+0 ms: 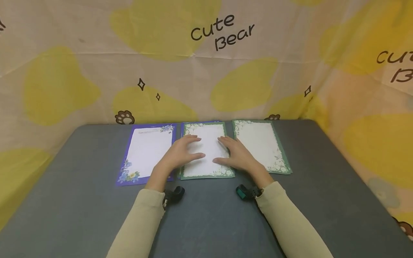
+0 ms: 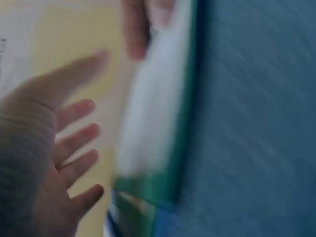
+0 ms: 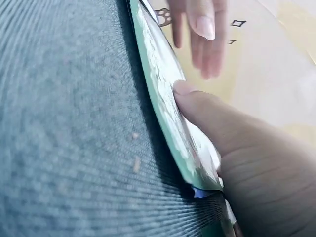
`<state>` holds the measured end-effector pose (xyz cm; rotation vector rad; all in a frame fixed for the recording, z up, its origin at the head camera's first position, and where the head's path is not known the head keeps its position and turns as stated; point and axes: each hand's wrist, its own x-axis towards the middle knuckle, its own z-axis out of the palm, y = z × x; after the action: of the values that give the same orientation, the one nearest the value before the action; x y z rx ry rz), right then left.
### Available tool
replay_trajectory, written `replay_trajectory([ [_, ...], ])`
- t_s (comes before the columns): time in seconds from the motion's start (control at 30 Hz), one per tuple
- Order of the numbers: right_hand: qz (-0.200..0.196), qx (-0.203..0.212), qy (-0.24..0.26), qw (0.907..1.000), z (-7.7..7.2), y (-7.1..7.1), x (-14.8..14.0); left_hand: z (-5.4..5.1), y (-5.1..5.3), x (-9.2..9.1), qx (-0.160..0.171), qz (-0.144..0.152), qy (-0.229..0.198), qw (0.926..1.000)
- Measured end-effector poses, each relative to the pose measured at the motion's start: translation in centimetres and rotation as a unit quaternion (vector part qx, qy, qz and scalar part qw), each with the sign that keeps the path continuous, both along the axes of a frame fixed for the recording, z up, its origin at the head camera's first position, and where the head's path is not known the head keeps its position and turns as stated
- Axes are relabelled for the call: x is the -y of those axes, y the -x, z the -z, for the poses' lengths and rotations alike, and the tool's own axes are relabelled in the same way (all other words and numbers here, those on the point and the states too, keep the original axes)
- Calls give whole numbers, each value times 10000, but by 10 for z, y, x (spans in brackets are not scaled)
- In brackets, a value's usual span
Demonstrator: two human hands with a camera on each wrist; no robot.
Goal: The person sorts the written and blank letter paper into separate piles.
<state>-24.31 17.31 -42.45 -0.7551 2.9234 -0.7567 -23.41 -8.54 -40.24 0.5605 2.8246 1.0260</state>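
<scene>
A green-bordered floral sheet of paper (image 1: pixel 206 166) lies in the middle, with a purple-bordered sheet (image 1: pixel 182 128) showing at its upper left edge. Over its left side is my left hand (image 1: pixel 182 152), fingers and thumb apart and nothing held. My right hand (image 1: pixel 237 154) faces it from the other side, its fingers spread and also holding nothing. In the right wrist view the right thumb (image 3: pixel 207 111) appears just over the green-edged paper (image 3: pixel 170 98); whether it touches cannot be told. Blur softens the left wrist view, where the left fingers (image 2: pixel 76 140) stay spread beside the paper.
To the left lies another purple-bordered sheet (image 1: pixel 150 152) with blue flowers. Another green-bordered sheet (image 1: pixel 262 147) lies to the right. All are on a dark grey table (image 1: pixel 206 222), with a printed yellow and cream cloth (image 1: pixel 161 71) hanging behind it.
</scene>
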Motion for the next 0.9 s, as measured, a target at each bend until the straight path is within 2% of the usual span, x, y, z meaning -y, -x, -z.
replay_trajectory([
  [0.13, -136, -80, -126, 9998, 4, 0, 2, 15, 1, 8, -37, 79, 276, 9996],
  [0.23, -139, -232, -109, 9996, 4, 1, 2, 22, 3, 11, -130, 164, 372, 9991],
  [0.47, 110, -545, 180, 9983, 7, -6, 0, 31, 5, 7, -47, -8, 43, 10000],
  [0.53, 330, -574, 331, 9973, 7, -8, 0, 33, 5, 6, -137, -70, -63, 9999],
  [0.6, 729, -640, 473, 9942, 5, -9, 0, 33, 7, 5, -274, -130, -221, 9993],
  [0.67, 1199, -806, 645, 9874, 2, -8, 0, 32, 8, 5, -388, -190, -339, 9985],
  [0.73, 1549, -779, 861, 9811, 0, -7, 0, 31, 10, 5, -465, -255, -434, 9976],
  [0.8, 1642, -675, 1197, 9768, 0, -7, 2, 30, 9, 4, -528, -328, -489, 9969],
  [0.9, 1562, -226, 1934, 9684, 0, -8, 4, 27, 9, 3, -698, -369, -561, 9953],
])
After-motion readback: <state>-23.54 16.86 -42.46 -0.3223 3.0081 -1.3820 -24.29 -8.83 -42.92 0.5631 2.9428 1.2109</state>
